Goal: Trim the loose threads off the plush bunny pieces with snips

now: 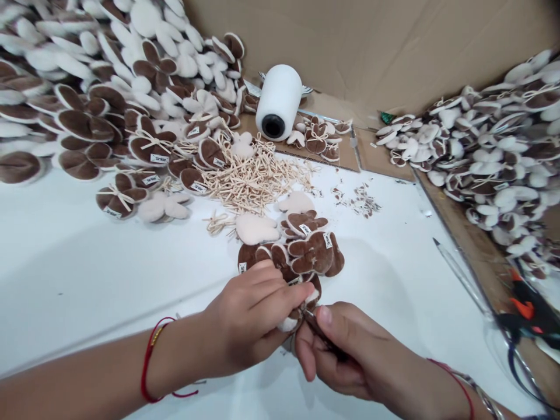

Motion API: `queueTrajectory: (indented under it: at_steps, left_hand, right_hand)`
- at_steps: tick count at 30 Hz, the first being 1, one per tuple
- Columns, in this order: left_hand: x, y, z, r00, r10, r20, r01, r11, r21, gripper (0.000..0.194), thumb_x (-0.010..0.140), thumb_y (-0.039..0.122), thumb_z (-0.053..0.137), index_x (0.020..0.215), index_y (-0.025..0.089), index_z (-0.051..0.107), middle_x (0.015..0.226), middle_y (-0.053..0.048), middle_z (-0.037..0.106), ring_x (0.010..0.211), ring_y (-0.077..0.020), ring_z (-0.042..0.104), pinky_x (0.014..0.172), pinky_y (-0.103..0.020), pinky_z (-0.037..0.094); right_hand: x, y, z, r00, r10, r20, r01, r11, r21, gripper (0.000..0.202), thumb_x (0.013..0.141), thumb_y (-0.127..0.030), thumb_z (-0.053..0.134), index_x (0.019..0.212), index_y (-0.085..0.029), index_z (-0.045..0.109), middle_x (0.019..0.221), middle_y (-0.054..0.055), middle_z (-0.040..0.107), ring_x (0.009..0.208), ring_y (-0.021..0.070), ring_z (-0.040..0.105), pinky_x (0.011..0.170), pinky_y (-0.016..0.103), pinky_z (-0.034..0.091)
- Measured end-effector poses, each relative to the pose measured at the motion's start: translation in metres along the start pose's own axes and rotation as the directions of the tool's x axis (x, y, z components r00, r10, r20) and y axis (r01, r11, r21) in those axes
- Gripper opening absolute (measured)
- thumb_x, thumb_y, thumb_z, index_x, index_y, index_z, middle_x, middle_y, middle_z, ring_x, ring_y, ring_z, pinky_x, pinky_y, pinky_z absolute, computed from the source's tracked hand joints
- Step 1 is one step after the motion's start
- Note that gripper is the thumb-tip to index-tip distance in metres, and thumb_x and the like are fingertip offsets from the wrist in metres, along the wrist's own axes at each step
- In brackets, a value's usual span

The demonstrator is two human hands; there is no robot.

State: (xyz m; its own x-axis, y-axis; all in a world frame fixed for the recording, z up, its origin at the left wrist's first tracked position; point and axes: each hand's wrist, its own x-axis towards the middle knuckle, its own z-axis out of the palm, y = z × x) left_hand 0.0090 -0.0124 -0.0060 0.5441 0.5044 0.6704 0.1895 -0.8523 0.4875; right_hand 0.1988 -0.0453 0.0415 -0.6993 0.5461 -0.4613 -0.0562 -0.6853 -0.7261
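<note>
Rectangular white tags (328, 240), lettering blurred, are showing farther off, the left hand (254, 312) pinching a brown-and-white plush piece (289, 323), the right hand (352, 353) gripping a dark metal-tipped tool (322, 332).

The toys (312, 254) at the centre look like soft, matt, short-napped brown cloth with fuzzy white edges. Bows (258, 181) above them resemble thin matt cord. The wall (371, 52) across the top is plain, dull cardboard; the white roll (284, 93) before it looks smooth. The tabletop (109, 262) is smooth, faintly glossy. At lower centre, the tool (325, 336) has a shiny metallic tip.
</note>
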Motion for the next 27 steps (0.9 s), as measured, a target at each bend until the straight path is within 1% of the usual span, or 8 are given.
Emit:
queueTrajectory:
  at_steps: [7,10,15,18,20,22,25,27]
  left_hand:
    - [-0.001,0.001,0.003,1.0,-0.006,0.015,0.005,0.999,0.04,0.025,0.093,0.011,0.047,0.117,0.008,0.049,0.071,-0.007,0.066,0.06,-0.0171,0.057,0.058,-0.031,0.046]
    - [-0.001,0.001,0.003,1.0,0.004,0.008,-0.005,0.999,0.044,0.025,0.093,0.012,0.046,0.117,0.007,0.05,0.071,-0.007,0.065,0.059,-0.0173,0.055,0.057,-0.03,0.045]
    - [-0.003,0.001,0.002,1.0,-0.001,0.004,0.0,1.0,0.023,0.032,0.09,0.011,0.049,0.122,0.009,0.048,0.073,-0.007,0.066,0.059,-0.0171,0.054,0.056,-0.031,0.044]
    - [-0.001,0.003,-0.002,0.998,-0.063,-0.014,0.063,0.998,-0.004,0.036,0.088,0.009,0.054,0.123,0.011,0.049,0.077,-0.007,0.068,0.062,-0.0168,0.055,0.059,-0.031,0.047]
    - [0.002,0.005,-0.005,0.987,-0.16,-0.022,0.159,0.986,-0.042,0.032,0.086,0.009,0.056,0.117,0.014,0.053,0.074,-0.004,0.066,0.061,-0.0153,0.055,0.061,-0.029,0.048]
    - [0.005,0.007,-0.007,0.962,-0.269,-0.034,0.264,0.957,-0.12,0.027,0.084,0.009,0.057,0.109,0.017,0.057,0.074,-0.002,0.064,0.063,-0.0141,0.057,0.062,-0.027,0.05]
    - [0.005,0.006,-0.008,0.924,-0.379,-0.04,0.353,0.891,-0.286,0.031,0.082,0.015,0.061,0.112,0.019,0.055,0.083,-0.002,0.064,0.065,-0.0135,0.059,0.061,-0.025,0.051]
    - [0.002,0.004,-0.006,0.919,-0.394,-0.013,0.362,0.857,-0.367,0.04,0.081,0.019,0.062,0.119,0.02,0.052,0.085,-0.003,0.064,0.064,-0.0129,0.059,0.057,-0.023,0.05]
  right_hand:
    - [0.004,0.004,0.001,0.999,-0.041,-0.031,0.042,0.999,0.005,0.049,0.097,-0.055,0.044,0.074,-0.013,0.055,0.046,-0.011,0.025,0.042,0.0059,0.018,0.04,0.023,0.013]
    - [0.007,0.006,0.003,0.998,-0.044,-0.048,0.045,0.999,0.021,0.05,0.095,-0.057,0.046,0.07,-0.015,0.052,0.047,-0.011,0.025,0.042,0.0057,0.017,0.041,0.024,0.012]
    - [0.004,0.005,0.003,0.997,-0.028,-0.065,0.028,1.0,-0.014,0.051,0.093,-0.059,0.048,0.066,-0.016,0.05,0.048,-0.01,0.027,0.043,0.0057,0.019,0.04,0.023,0.013]
    - [-0.003,0.0,0.003,1.0,-0.009,-0.03,0.006,0.997,-0.078,0.051,0.095,-0.057,0.047,0.064,-0.016,0.05,0.047,-0.009,0.029,0.042,0.0052,0.021,0.04,0.021,0.017]
    - [-0.007,-0.004,0.001,0.998,-0.051,-0.049,0.047,0.996,-0.073,0.049,0.095,-0.055,0.047,0.066,-0.016,0.051,0.045,-0.009,0.031,0.039,0.0045,0.02,0.039,0.02,0.017]
    - [-0.008,-0.006,-0.002,0.972,-0.179,-0.153,0.177,0.984,-0.028,0.046,0.095,-0.054,0.046,0.069,-0.016,0.054,0.042,-0.01,0.03,0.035,0.004,0.018,0.037,0.02,0.015]
    - [-0.004,-0.005,-0.007,0.881,-0.343,-0.327,0.369,0.929,0.018,0.04,0.092,-0.053,0.051,0.076,-0.017,0.058,0.04,-0.012,0.027,0.031,0.0036,0.016,0.034,0.019,0.014]
    - [0.0,-0.002,-0.008,0.855,-0.347,-0.384,0.371,0.928,-0.013,0.035,0.088,-0.051,0.06,0.082,-0.017,0.06,0.043,-0.013,0.029,0.032,0.0028,0.016,0.033,0.017,0.013]
